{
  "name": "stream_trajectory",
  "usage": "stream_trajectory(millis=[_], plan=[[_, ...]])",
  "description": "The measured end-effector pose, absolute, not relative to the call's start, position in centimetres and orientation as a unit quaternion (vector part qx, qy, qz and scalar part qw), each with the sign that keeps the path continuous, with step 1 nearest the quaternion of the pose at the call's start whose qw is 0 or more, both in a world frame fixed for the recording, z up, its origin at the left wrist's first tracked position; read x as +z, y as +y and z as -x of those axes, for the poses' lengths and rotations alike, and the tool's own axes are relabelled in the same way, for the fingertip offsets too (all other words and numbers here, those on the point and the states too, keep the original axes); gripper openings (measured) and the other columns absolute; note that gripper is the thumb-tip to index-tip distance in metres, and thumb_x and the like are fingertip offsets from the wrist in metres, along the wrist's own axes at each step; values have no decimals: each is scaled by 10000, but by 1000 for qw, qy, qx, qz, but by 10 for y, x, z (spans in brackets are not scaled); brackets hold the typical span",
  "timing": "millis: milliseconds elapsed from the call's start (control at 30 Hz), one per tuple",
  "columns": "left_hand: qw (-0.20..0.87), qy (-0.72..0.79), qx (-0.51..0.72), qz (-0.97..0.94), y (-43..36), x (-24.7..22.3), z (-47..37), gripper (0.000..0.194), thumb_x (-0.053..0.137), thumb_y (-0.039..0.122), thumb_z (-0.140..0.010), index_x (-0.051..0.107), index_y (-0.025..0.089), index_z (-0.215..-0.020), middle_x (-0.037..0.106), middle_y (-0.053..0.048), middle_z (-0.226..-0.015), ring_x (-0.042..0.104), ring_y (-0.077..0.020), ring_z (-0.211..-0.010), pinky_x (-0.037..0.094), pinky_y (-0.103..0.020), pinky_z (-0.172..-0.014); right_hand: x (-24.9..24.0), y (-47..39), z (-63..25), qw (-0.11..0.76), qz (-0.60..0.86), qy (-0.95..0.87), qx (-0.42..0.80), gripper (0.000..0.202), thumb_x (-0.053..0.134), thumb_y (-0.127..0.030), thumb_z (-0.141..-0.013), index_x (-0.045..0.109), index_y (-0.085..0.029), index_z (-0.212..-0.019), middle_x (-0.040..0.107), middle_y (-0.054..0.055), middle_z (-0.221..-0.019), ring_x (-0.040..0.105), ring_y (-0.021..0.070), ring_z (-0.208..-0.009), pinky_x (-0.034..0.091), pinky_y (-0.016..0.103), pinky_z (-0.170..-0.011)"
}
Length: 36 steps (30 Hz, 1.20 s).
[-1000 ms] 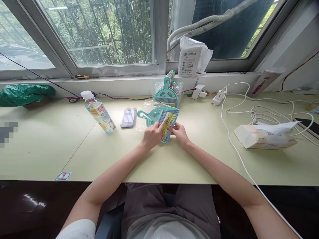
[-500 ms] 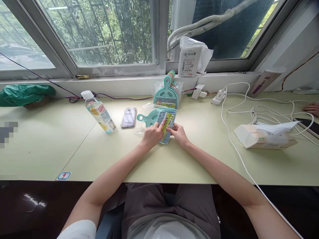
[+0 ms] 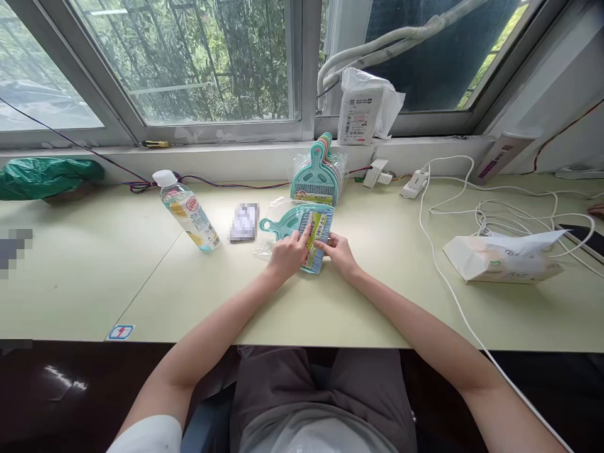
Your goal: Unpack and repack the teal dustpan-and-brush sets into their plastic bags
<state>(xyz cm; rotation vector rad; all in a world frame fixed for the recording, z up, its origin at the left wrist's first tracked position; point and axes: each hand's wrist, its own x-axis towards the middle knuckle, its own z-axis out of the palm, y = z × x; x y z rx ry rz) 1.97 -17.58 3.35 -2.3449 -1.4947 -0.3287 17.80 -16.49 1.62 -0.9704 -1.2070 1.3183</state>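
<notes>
A teal dustpan-and-brush set [image 3: 287, 221] in clear plastic lies on the table, its handle to the left and its bristles to the right. My left hand [image 3: 287, 255] rests on its lower part, index finger extended on the yellow-green label [image 3: 317, 233]. From the right, my right hand [image 3: 340, 253] pinches the set's right edge between thumb and fingers. Just behind stands a stack of similar wrapped sets [image 3: 317, 170], the front one teal, leaning near the window ledge.
A tilted drink bottle [image 3: 189, 211] and a blurred small packet [image 3: 244, 222] are on the left. Farther left lies a green bag [image 3: 51, 178]. On the right are a tissue pack [image 3: 504, 257], white cables and a power adapter [image 3: 415, 184]. Another person's hand [image 3: 597, 210] shows at the right edge.
The other person's hand at the far right has moved mostly out of view. My hands and the set hold nearly the same position.
</notes>
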Motion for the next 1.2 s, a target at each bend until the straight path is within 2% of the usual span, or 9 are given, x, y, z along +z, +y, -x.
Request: stream_trajectory(millis=[233, 433, 767, 933, 1200], plan=[[132, -530, -205, 812, -180, 36, -18, 501, 367, 213, -908, 410, 165, -1405, 635, -63, -922, 601, -142, -685, 390, -241, -550, 19, -165, -179, 524, 413, -488, 563, 504, 799, -439, -566, 669, -176, -975, 737, 59, -898, 690, 220, -746, 583, 370, -673], [154, -503, -267, 807, -182, 37, -17, 458, 361, 212, -923, 470, 193, -1367, 640, -51, -842, 593, -138, -676, 395, -232, -581, 23, -167, -181, 531, 401, -483, 569, 477, 794, -422, -584, 671, -183, -979, 735, 56, -902, 688, 211, -743, 577, 363, -673], [132, -533, -203, 810, -184, 45, -16, 457, 390, 200, -896, 504, 203, -1339, 667, -60, -817, 621, -171, -716, 392, -267, -613, 20, -169, -177, 505, 393, -537, 550, 455, 762, -441, -624, 662, -179, -983, 732, 54, -870, 686, 222, -761, 568, 347, -644], [137, -552, -166, 805, -184, 48, -14, 508, 371, 200, -889, 440, 170, -1391, 673, -64, -741, 625, -189, -684, 390, -288, -632, 18, -171, -176, 491, 377, -562, 549, 455, 759, -460, -629, 663, -180, -975, 731, 57, -880, 687, 224, -770, 572, 356, -671], [146, -568, -139, 798, -185, 54, -14, 539, 339, 212, -908, 343, 147, -1443, 675, -79, -735, 636, -190, -680, 396, -283, -640, 18, -171, -176, 490, 373, -567, 547, 485, 767, -464, -621, 673, -169, -994, 731, 67, -886, 688, 224, -759, 573, 360, -681]])
